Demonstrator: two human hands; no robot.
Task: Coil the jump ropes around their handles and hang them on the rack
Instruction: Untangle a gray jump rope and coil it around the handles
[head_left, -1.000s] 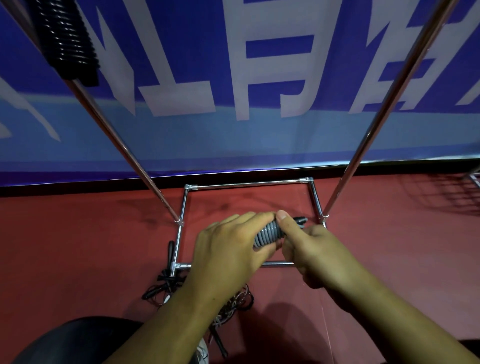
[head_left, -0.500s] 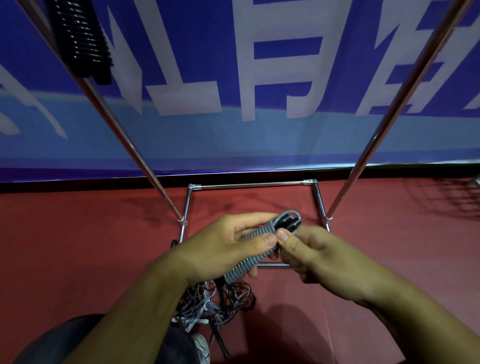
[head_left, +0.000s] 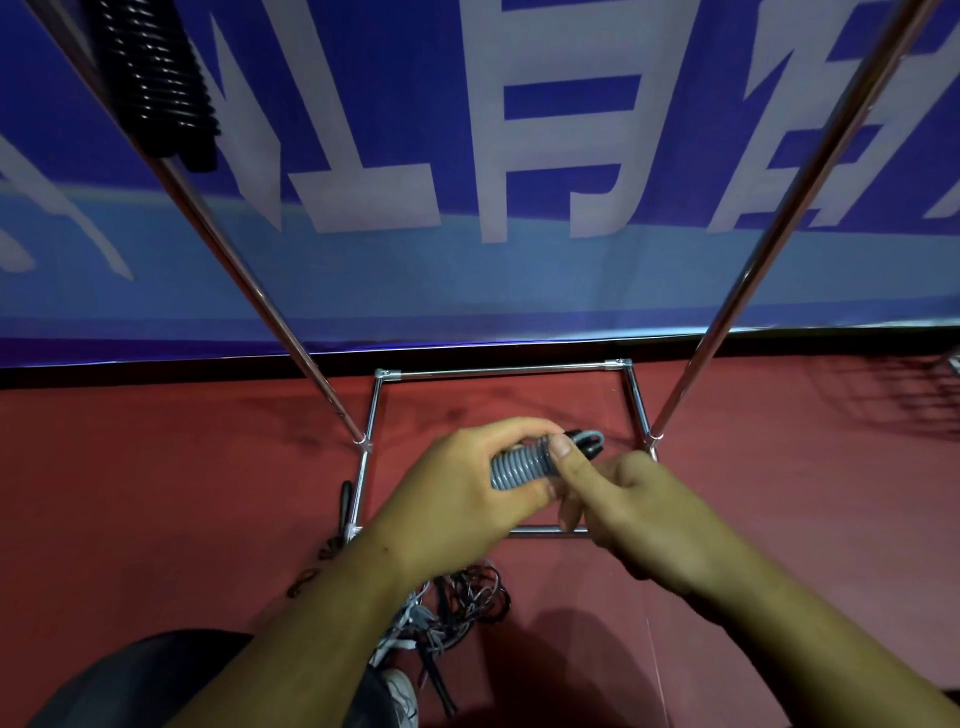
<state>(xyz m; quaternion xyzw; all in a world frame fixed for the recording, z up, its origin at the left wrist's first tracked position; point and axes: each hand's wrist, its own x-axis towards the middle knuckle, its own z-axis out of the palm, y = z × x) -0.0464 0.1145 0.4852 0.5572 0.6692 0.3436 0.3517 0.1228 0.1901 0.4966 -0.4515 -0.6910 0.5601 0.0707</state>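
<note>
Upper left: black tightly coiled jump rope (head_left: 156, 83) already hung on the chrome tube rack (head_left: 244, 270). Lower down, on the red floor (head_left: 156, 493), a tangled heap of loose black and grey ropes (head_left: 462, 603) waiting. At centre, left hand (head_left: 467, 499) wrapped round the grey jump rope coiled round its black handles (head_left: 519, 465), low over the rack's base. Just right, right hand (head_left: 639, 514) pinching the coil's end, thumb on the last turns. Compared with half a second ago, sits shorter and tighter, no longer slanting down under the left palm. Looks nearly ready for hanging.
</note>
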